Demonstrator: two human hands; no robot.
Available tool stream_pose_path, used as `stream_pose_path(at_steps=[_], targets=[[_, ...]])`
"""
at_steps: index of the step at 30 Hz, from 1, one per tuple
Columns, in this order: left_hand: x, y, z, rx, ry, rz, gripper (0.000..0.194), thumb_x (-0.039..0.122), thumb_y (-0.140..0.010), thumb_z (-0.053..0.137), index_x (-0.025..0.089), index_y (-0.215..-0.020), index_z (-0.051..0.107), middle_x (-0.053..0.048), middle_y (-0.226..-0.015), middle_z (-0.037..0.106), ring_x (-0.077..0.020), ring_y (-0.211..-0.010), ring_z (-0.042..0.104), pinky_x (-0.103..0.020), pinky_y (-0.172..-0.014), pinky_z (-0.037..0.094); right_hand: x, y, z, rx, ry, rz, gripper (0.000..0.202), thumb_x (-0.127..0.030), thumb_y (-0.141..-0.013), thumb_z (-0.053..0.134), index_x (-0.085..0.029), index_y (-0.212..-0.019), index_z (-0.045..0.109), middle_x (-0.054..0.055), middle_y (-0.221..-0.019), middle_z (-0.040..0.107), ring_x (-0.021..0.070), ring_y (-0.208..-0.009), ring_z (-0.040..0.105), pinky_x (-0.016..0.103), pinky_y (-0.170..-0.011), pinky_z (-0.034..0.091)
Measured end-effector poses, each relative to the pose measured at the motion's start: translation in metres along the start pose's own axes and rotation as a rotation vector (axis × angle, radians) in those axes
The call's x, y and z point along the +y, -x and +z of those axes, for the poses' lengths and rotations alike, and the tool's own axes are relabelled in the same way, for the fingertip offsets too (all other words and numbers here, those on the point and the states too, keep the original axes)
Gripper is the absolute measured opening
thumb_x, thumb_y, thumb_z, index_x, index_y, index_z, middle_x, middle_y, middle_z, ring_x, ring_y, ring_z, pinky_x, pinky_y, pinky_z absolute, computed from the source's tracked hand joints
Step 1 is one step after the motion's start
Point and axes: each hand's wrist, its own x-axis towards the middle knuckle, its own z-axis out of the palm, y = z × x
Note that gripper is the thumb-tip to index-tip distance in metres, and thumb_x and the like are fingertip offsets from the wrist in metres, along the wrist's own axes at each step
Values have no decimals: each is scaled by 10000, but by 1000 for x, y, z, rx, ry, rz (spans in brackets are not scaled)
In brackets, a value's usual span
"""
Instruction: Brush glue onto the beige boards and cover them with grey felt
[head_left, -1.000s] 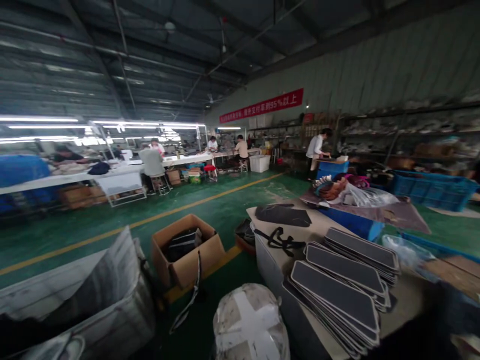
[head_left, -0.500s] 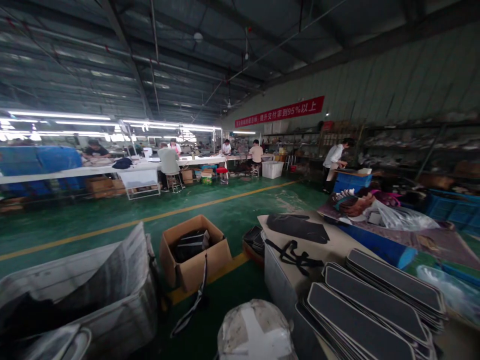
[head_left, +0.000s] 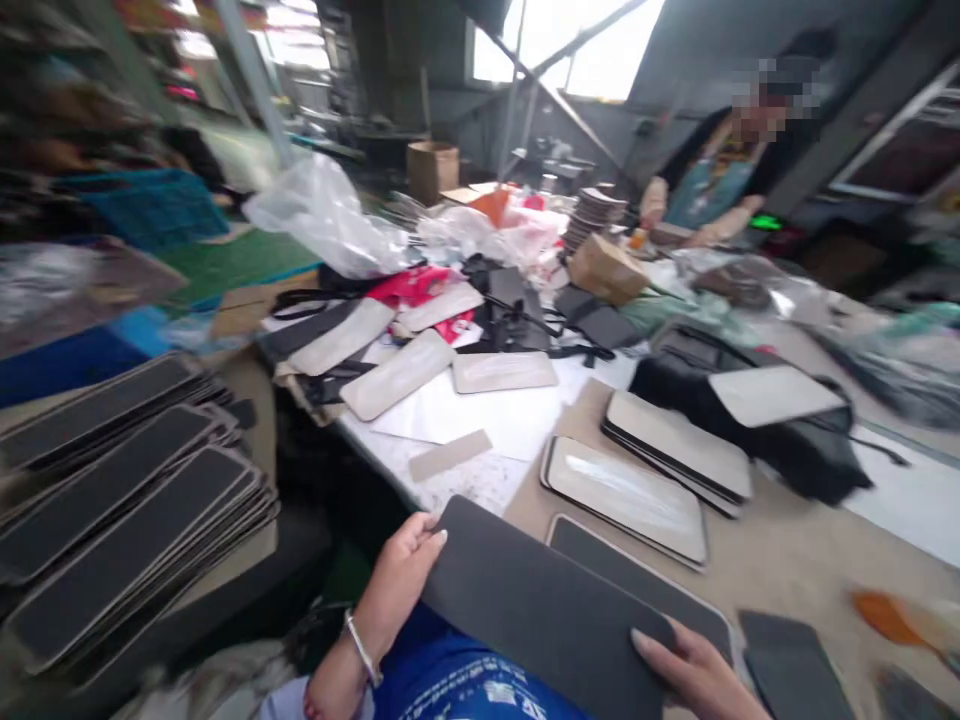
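Observation:
A dark grey rounded panel point(head_left: 540, 610) is held in front of my body by both hands. My left hand point(head_left: 409, 565) pinches its left end, thumb on top. At the right end my right hand point(head_left: 694, 665) grips the near edge, its thumb lying on the surface. Just beyond lies another dark panel point(head_left: 637, 570) with a pale border, partly covered by the held one. Two stacks of beige panels, a nearer stack point(head_left: 626, 500) and a farther stack point(head_left: 679, 450), rest on the table.
Stacks of dark pale-edged panels point(head_left: 142, 550) stand at the left. Loose beige panels point(head_left: 397, 375) lie across the table, near a black bag point(head_left: 787, 440). A brush point(head_left: 889, 618) is at the right. Across the table, a person point(head_left: 720, 180) works with their hands low.
My view has swung right, from the wide workshop floor to the cluttered table. Both my hands, out of view before, now show with the dark panel between them.

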Motion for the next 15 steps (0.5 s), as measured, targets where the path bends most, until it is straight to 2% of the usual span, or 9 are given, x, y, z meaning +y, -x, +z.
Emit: stream_pose_path(at_steps=[3, 7, 11, 15], targets=[[-18, -27, 29, -93, -77, -103, 339, 473, -573, 635, 167, -713, 593, -22, -662, 657, -186, -646, 599, -291, -626, 460, 27, 2, -5, 32, -232, 164, 504, -676, -537, 585, -205, -715, 618, 32, -619, 592, 225, -631, 592, 317, -527, 480], [-32, -58, 71, -180, -174, -130, 326, 471, -549, 637, 164, -650, 592, -20, -635, 640, -189, -662, 590, -297, -646, 457, 47, -2, -19, 72, -379, 228, 506, -685, -547, 561, -201, -692, 578, 29, -649, 584, 177, -592, 548, 270, -512, 431], [-30, -92, 106, -215, -234, -112, 296, 447, -581, 606, 160, -648, 587, -14, -608, 618, -173, -625, 566, -289, -627, 440, 51, -14, -53, 22, -390, 208, 468, -639, -597, 576, -194, -741, 546, -3, -647, 539, 117, -537, 458, 234, -496, 371], [-27, -124, 134, -220, -359, -39, 284, 436, -605, 570, 152, -624, 584, -1, -591, 585, -146, -598, 522, -260, -589, 401, 45, -55, -95, 104, -244, 127, 471, -659, -624, 520, -197, -602, 432, -38, -527, 413, 104, -489, 383, 241, -480, 323]])
